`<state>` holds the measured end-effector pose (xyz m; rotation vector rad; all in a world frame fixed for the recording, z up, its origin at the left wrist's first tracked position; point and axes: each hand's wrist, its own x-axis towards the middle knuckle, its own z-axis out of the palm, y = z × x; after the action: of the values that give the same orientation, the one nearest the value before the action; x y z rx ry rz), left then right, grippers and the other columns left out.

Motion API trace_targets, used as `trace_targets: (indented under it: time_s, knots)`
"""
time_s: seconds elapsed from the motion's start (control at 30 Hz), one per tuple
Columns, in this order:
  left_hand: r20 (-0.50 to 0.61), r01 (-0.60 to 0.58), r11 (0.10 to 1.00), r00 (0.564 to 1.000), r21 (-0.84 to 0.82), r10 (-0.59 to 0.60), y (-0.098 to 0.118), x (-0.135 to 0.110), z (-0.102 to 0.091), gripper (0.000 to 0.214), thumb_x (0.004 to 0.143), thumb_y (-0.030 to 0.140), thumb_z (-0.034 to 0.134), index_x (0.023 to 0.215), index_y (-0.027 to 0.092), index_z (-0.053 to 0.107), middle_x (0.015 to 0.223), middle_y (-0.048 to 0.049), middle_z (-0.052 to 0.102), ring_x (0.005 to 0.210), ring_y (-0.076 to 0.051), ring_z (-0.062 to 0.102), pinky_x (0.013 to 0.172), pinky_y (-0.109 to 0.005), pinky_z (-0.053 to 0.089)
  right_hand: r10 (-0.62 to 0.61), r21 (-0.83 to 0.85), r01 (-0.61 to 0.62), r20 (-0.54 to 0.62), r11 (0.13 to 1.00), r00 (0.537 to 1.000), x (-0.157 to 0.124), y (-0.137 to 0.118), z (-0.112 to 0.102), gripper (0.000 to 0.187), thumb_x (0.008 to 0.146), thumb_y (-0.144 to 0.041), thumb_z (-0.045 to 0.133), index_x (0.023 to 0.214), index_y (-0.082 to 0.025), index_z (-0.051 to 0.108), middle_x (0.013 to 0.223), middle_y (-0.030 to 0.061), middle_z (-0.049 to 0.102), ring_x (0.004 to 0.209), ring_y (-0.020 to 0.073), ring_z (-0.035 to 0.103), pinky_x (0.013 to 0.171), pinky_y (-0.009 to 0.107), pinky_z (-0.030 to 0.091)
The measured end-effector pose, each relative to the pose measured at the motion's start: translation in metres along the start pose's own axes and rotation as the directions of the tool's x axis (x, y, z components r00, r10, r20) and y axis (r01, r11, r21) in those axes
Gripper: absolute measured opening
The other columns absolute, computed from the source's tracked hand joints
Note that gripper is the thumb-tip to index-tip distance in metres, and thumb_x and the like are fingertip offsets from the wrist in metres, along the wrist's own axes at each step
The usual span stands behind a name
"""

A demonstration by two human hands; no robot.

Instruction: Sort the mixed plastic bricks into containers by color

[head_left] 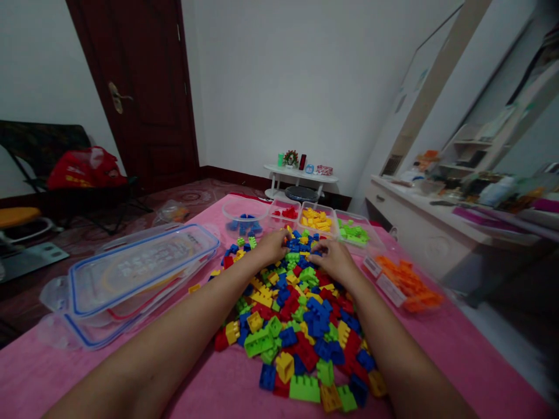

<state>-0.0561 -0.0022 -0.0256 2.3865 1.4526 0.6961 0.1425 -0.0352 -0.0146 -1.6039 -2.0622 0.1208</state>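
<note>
A large heap of toy building bricks (301,302) in red, yellow, blue and green spreads over the pink-covered table. Over the heap's far end is my left hand (274,247), its fingers curled together at the bricks. A bit of yellow shows by those fingertips, but what they hold is too small to make out. My right hand (335,259) reaches in from the other side, fingers bent and apart, close to some blue bricks (313,250). Beyond the hands stand clear containers of red bricks (286,213), yellow bricks (317,220), green bricks (353,231) and blue bricks (244,224).
Stacked clear lids with blue edging (144,267) lie on the table's left. A clear box of orange bricks (408,284) sits to the right of my right forearm. Farther off are a low white stand (301,174), a door (135,87) and a cluttered desk (437,209).
</note>
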Motion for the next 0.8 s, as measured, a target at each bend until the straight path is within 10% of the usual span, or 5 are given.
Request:
trace_targets:
  time_s: [0.13,0.3,0.6,0.7,0.8]
  knots:
    - [-0.055,-0.046,0.998,0.998,-0.041,0.044,-0.004,0.002,0.004,0.029,0.069,0.016,0.062,0.098,0.016,0.060,0.096,-0.0066,0.065,0.086,-0.019,0.060,0.079,-0.029,0.045,-0.066,0.025,0.069,-0.112,0.997,0.991,0.002,-0.012,0.003,0.022,0.073,-0.027,0.060,0.092,-0.019,0.067,0.101,0.0063,0.067,0.095,0.0214,0.059,0.082,0.032,0.044]
    - [-0.054,-0.113,0.986,0.993,-0.121,0.107,-0.006,0.004,0.004,0.033,0.064,0.012,0.063,0.096,0.016,0.062,0.086,-0.0034,0.065,0.079,-0.017,0.060,0.073,-0.026,0.046,-0.111,-0.044,0.113,0.044,0.993,0.993,0.005,-0.020,0.018,0.040,0.079,-0.019,0.052,0.117,-0.024,0.061,0.120,0.0061,0.062,0.108,0.0229,0.057,0.093,0.036,0.041]
    - [-0.211,-0.039,0.943,0.977,-0.330,-0.033,0.018,0.003,-0.020,0.036,0.069,0.014,0.060,0.105,0.015,0.063,0.086,-0.0046,0.063,0.079,-0.016,0.057,0.080,-0.031,0.047,-0.029,0.021,0.032,-0.139,0.999,0.990,0.006,-0.015,0.004,0.022,0.071,-0.023,0.059,0.089,-0.024,0.071,0.090,0.0027,0.070,0.082,0.0195,0.062,0.074,0.029,0.046]
    - [0.070,0.209,0.591,0.966,-0.779,-0.248,0.029,0.004,-0.026,0.029,0.073,0.016,0.056,0.102,0.014,0.059,0.077,-0.0022,0.058,0.064,-0.010,0.055,0.066,-0.025,0.051,-0.043,0.183,0.102,-0.303,0.978,0.952,0.005,-0.029,-0.008,0.024,0.073,-0.027,0.058,0.091,-0.019,0.070,0.090,0.0051,0.070,0.077,0.0181,0.061,0.069,0.028,0.046]
    - [0.464,0.485,0.091,0.867,-0.870,-0.181,0.036,0.001,-0.030,0.023,0.083,0.032,0.049,0.095,0.013,0.054,0.071,-0.0031,0.055,0.058,-0.009,0.056,0.054,-0.020,0.050,-0.098,0.259,0.192,-0.336,0.946,0.937,0.003,-0.045,-0.013,0.024,0.073,-0.029,0.060,0.092,-0.018,0.070,0.091,0.0062,0.069,0.072,0.0165,0.059,0.067,0.028,0.046]
